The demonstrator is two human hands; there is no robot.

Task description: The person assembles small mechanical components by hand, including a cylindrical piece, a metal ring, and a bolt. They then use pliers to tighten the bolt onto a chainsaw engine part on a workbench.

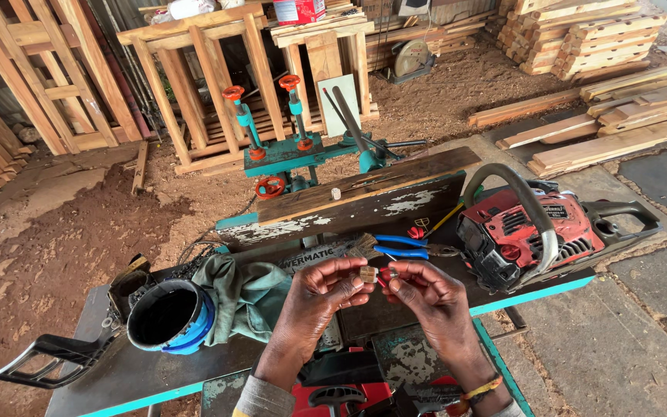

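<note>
1. Head view, hands: the left hand (319, 297) and the right hand (431, 297) meet over the middle of the dark metal workbench (117, 371). The left fingers are pinched tight on a small brass-coloured part (368, 274), holding it at their tips.
2. The right hand's fingertips are drawn narrow around a thin red-handled tool (384, 279), whose end touches the small part. What kind of tool it is cannot be made out.
3. The small part sits in the air between the two hands, just above the bench and just in front of the blue-handled pliers (404, 245).
4. A beaded bracelet (482, 387) circles the right wrist.
5. Right of the hands lies a red chainsaw body (534, 228) with a grey loop handle, resting on the bench edge.
6. Left of the hands lies a crumpled green cloth (250, 293), and beside it a black and blue round container (170, 316), open at the top.
7. At the bench's left end a black chainsaw handle piece (52, 359) juts over the edge.
8. Behind the bench stands a teal machine with red handwheels (291, 147), on sawdust-covered ground.
9. Wooden frames (194, 85) stand at the back, and stacked planks (604, 42) lie at the upper right.
</note>
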